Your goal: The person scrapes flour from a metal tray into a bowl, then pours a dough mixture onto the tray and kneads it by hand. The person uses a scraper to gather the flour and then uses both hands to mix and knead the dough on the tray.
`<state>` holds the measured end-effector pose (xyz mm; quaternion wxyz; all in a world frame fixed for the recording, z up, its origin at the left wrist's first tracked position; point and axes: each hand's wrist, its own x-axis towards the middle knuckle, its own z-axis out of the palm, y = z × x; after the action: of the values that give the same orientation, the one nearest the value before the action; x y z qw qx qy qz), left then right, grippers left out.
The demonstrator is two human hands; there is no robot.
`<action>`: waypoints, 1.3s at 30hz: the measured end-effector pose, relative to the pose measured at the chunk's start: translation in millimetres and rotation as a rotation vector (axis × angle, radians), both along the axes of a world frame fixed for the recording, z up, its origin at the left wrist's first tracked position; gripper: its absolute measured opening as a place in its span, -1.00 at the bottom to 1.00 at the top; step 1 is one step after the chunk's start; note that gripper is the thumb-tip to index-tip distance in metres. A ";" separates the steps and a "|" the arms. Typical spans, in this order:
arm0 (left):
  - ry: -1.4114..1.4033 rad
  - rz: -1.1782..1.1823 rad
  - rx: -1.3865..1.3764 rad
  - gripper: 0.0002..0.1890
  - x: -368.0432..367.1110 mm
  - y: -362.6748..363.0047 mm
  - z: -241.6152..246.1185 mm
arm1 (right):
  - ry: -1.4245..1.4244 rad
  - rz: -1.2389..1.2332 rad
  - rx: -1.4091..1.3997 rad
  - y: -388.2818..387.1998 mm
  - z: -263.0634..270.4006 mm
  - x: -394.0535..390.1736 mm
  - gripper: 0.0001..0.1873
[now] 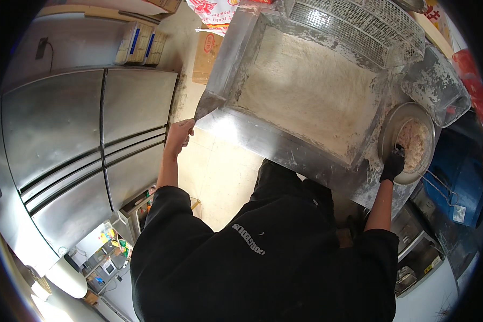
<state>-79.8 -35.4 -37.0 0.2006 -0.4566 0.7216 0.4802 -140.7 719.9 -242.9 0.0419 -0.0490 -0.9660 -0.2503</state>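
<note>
My bare left hand (pixel 180 136) grips a flat, dull grey scraper (pixel 208 105). Its blade touches or overlaps the left front corner of a steel breading trough (pixel 281 141). Pale flour (pixel 306 88) lies spread across the bottom of the trough. On the right, my right hand (pixel 393 164) wears a black glove and reaches over the near rim of a round metal bowl (pixel 387 120). Its fingertips are at a lumpy, pinkish-beige mixture (pixel 413 139); whether they hold anything is hidden. A wire handle (pixel 440 186) sticks out past the bowl's right side.
Wire mesh baskets (pixel 346 28) line the trough's back edge. A flour-smeared clear tub (pixel 436 86) stands behind the bowl, with a blue barrel (pixel 455 177) to the right. Left are a steel refrigerator (pixel 56 129) and a cardboard box (pixel 205 56).
</note>
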 end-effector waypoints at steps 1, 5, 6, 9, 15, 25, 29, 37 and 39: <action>0.000 0.011 -0.002 -0.70 0.8 5.1 1.3 | -0.012 -0.022 -0.026 -8.2 5.7 -2.0 -0.72; 0.091 -0.077 -0.104 -0.64 -43.3 27.7 -21.4 | 0.058 0.116 -0.020 -2.4 5.7 -0.2 -0.75; 0.125 -0.088 -0.101 -0.63 -63.8 38.1 -26.4 | -0.006 0.067 -0.021 9.0 -2.1 2.9 -0.77; 0.090 -0.101 -0.115 -0.67 -126.0 51.2 -41.0 | 0.053 0.157 0.000 10.9 -2.6 1.7 -0.77; 0.307 0.010 0.046 -0.74 -233.4 47.9 -82.9 | 0.093 0.220 -0.179 33.4 -19.7 0.5 -0.73; 0.312 0.104 0.106 -0.74 -134.2 55.4 -89.7 | -0.048 0.020 -0.196 -2.7 10.4 2.7 -0.66; 0.245 0.202 0.143 -0.73 -69.8 67.7 -67.3 | -0.004 0.044 -0.214 -2.8 5.7 1.2 -0.64; 0.329 0.121 -0.095 -0.64 -73.9 54.2 -87.2 | 0.141 0.050 -0.280 0.6 -5.5 -1.9 -0.79; 0.354 0.032 -0.196 -0.58 -96.1 42.0 -97.3 | 0.071 0.114 -0.184 -5.6 1.9 -5.2 -0.83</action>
<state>-175.9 6.6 -134.3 0.0175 -0.3937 0.7815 0.4837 -145.9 714.2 -241.0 0.0856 -0.0063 -0.9841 -0.1558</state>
